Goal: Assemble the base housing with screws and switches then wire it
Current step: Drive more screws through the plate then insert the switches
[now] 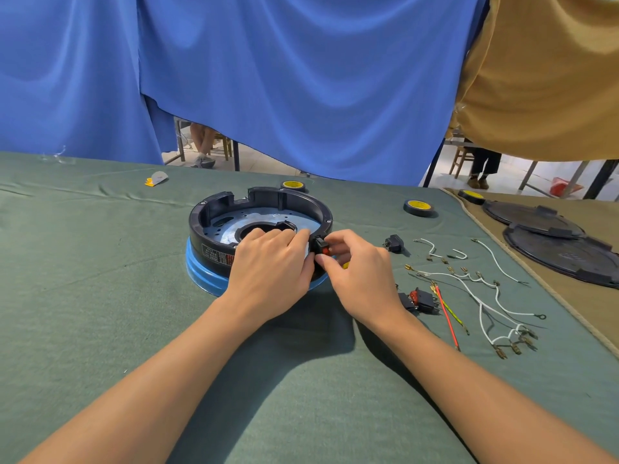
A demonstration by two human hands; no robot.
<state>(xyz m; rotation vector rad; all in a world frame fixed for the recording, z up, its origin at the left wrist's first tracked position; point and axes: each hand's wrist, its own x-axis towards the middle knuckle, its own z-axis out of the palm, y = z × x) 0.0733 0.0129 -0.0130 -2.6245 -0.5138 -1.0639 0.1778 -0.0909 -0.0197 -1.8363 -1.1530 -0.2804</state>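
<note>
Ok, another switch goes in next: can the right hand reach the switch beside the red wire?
Probably yes: the spare switch lies uncovered near the right hand, though it pinches the housing switch.

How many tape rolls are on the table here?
3: one tape roll just behind the base housing, which hides its lower edge; one to the right on the green cloth; one farther right, at the tan cloth edge.

We see a blue curtain [301, 78] and a tan cloth [542, 78] hanging behind our green-covered worktop [83, 296]. A yellow-labelled tape roll [418, 206] lies on it, and a paper scrap [155, 178] lies far left.
</note>
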